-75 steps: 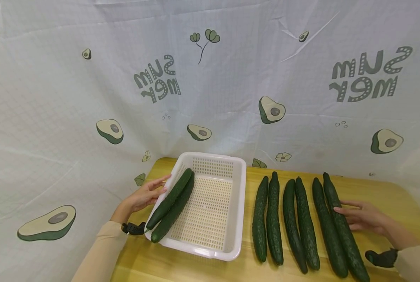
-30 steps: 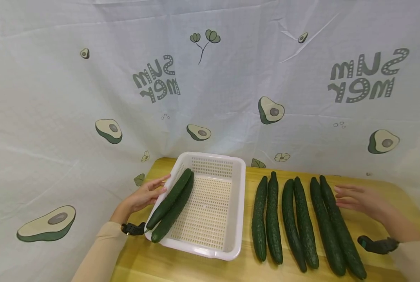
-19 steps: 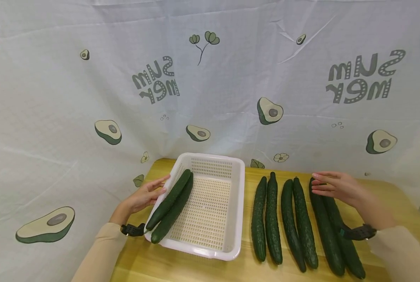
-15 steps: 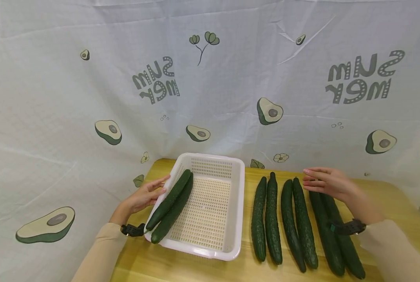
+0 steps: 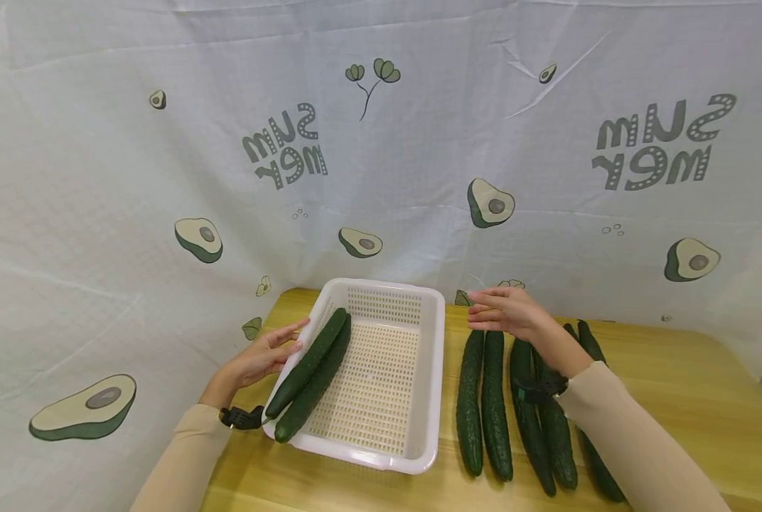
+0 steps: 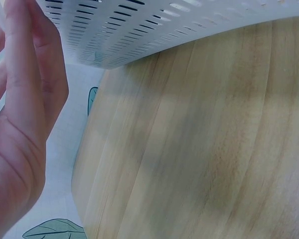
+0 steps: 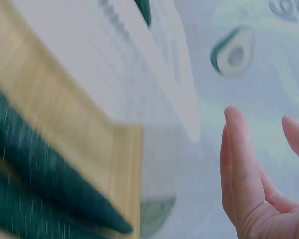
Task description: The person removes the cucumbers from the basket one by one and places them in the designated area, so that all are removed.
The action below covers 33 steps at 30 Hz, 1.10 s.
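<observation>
My left hand [image 5: 269, 353] touches the left side of a white plastic basket [image 5: 441, 370], its fairly straight fingers up at the rim; the left wrist view shows these fingers [image 6: 22, 64] beside the slotted wall. Two cucumbers [image 5: 310, 363] lean together along the basket's left side, lower ends on the front rim. My right hand [image 5: 505, 313] is held over the far ends of the two nearest loose cucumbers [image 5: 496, 419], with nothing in it. Its fingers [image 7: 241, 154] are extended and apart from the thumb in the right wrist view.
Further right on the wooden table [image 5: 675, 398] lie two more pairs of cucumbers, one pair [image 5: 550, 434] beneath my right wrist and the other [image 5: 601, 462] partly hidden by the sleeve. A white printed cloth [image 5: 419, 156] hangs behind the table.
My right hand has left the rightmost cucumber pair and swept left over the row to the pair nearest the basket. The left hand, basket and cucumbers stay in place.
</observation>
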{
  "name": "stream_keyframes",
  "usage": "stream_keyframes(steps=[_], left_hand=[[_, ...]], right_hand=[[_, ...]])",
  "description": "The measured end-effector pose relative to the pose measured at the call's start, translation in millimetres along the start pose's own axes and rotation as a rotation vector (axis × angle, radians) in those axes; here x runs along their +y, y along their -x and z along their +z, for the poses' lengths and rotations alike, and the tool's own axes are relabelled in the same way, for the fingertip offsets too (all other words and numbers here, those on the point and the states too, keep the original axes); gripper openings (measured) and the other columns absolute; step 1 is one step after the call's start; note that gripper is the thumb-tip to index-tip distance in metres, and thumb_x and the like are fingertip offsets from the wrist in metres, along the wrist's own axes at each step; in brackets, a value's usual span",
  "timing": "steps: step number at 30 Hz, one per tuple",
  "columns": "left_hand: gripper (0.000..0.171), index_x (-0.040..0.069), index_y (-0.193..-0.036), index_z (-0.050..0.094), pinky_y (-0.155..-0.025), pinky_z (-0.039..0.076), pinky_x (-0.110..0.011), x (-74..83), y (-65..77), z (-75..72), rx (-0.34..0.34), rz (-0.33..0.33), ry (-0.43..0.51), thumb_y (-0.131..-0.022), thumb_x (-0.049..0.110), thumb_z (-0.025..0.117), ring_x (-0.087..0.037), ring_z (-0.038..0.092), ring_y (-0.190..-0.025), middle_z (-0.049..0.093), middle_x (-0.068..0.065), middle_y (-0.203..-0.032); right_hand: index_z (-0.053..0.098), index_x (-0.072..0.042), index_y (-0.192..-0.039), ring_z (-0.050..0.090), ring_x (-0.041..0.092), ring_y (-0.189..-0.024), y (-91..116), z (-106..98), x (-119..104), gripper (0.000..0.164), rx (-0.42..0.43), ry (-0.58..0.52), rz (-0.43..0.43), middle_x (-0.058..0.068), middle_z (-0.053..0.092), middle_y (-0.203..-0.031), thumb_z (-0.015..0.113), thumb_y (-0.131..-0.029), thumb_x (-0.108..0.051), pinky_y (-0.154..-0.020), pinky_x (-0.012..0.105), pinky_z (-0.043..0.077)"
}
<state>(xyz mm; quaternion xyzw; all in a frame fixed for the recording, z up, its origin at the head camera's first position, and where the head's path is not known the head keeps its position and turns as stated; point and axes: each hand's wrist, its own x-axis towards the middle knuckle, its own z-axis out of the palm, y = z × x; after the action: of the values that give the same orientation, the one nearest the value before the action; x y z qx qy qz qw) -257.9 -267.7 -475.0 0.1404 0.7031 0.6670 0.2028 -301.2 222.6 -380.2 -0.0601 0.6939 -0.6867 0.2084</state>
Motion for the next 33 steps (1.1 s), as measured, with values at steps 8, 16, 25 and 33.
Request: stream_keyframes(steps=[8, 16, 25, 33], left_hand=[[0.062, 0.015, -0.160, 0.022, -0.079, 0.058, -0.033, 0.8, -2.5, -0.5, 0.003, -0.006, 0.008, -0.106, 0.011, 0.050, -0.018, 0.064, -0.098, 0.041, -0.015, -0.142], [0.062, 0.014, -0.160, 0.020, -0.078, 0.059, -0.032, -0.7, -1.8, -1.1, -0.003, -0.003, 0.009, -0.106, 0.012, 0.051, -0.018, 0.064, -0.099, 0.040, -0.016, -0.143], [0.063, 0.014, -0.160, 0.021, -0.080, 0.058, -0.034, -2.3, -1.4, -2.0, -0.006, 0.005, 0.001, -0.106, 0.012, 0.051, -0.019, 0.064, -0.101, 0.043, -0.013, -0.138], [0.062, 0.014, -0.161, 0.020, -0.080, 0.058, -0.035, -2.6, -0.8, -2.1, -0.009, 0.015, -0.001, -0.106, 0.012, 0.050, -0.019, 0.064, -0.100, 0.044, -0.014, -0.134]], right_hand=[[0.030, 0.015, -0.146, 0.068, 0.028, -0.092, -32.6, 61.1, 3.3, 0.059, -0.020, -0.069, 0.022, 0.035, 0.050, -0.125, 0.059, -0.102, -0.012, -0.084, 0.041, 0.057], [0.042, 0.016, -0.138, 0.069, 0.035, -0.093, -52.1, 112.9, 13.0, 0.051, -0.043, -0.110, 0.048, 0.034, 0.054, -0.119, 0.062, -0.100, -0.011, -0.079, 0.039, 0.058], [0.050, 0.015, -0.132, 0.069, 0.036, -0.090, -65.1, 155.2, 23.1, 0.044, -0.046, -0.166, 0.076, 0.036, 0.055, -0.117, 0.066, -0.098, -0.010, -0.080, 0.042, 0.057], [0.051, 0.017, -0.130, 0.065, 0.047, -0.099, -73.8, 186.9, 34.6, 0.041, -0.077, -0.210, 0.057, 0.043, 0.049, -0.123, 0.064, -0.098, -0.006, -0.085, 0.046, 0.055]])
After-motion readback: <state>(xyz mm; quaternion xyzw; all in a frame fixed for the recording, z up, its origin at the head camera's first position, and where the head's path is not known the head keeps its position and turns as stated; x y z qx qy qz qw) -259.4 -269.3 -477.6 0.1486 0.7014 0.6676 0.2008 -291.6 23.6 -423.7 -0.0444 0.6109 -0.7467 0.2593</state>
